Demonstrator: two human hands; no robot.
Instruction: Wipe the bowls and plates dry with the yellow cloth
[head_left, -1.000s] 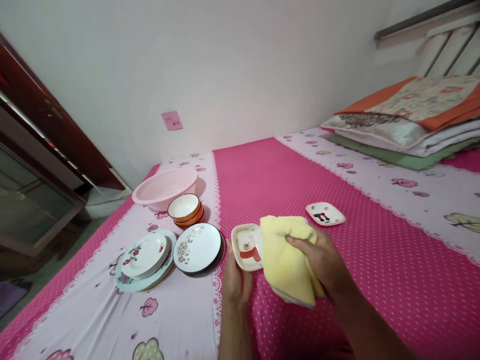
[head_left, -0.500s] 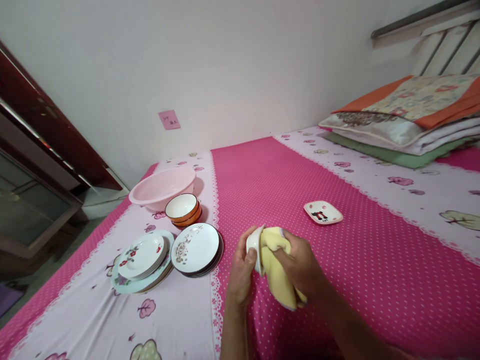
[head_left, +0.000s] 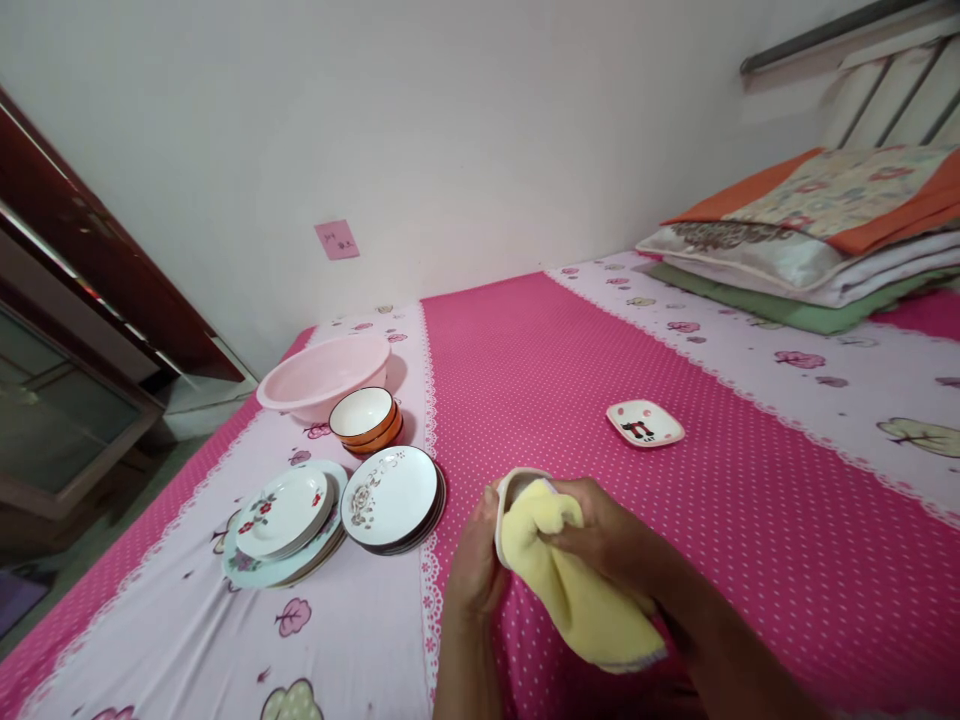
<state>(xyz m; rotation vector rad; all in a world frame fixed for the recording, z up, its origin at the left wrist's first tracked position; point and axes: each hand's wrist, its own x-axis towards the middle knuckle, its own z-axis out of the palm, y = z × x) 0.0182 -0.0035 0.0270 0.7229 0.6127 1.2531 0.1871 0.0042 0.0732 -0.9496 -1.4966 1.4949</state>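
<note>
The small pale dish [head_left: 517, 487] is up off the bedsheet [head_left: 510, 380], tilted, low in the middle of my view. My left hand [head_left: 475, 562] holds it by the side, fingers closed in narrow around its edge. In my right hand [head_left: 609, 535] I have the yellow cloth [head_left: 577, 600] bunched, my fingers gripping its folds; the top of it is pressed into the dish and the rest hangs down toward me. (The cloth hides most of the dish's inside from me.)

Beyond my right hand, the cat-print dish [head_left: 646, 424] lies face up on the pink dotted part of the sheet, well apart from everything else. To the left of my left hand sits a stack of dark-rimmed plates [head_left: 390, 495], the top one patterned with brown flowers. Just behind it are the stacked orange bowls [head_left: 366, 415], white inside, and past those the pink basin [head_left: 322, 378]. Further left, white plates with red flowers [head_left: 281, 512] rest on a wider pale green plate [head_left: 251, 573]. A pink note [head_left: 337, 240] is on the wall [head_left: 487, 150], and pillows [head_left: 817, 225] lie piled at far right.
</note>
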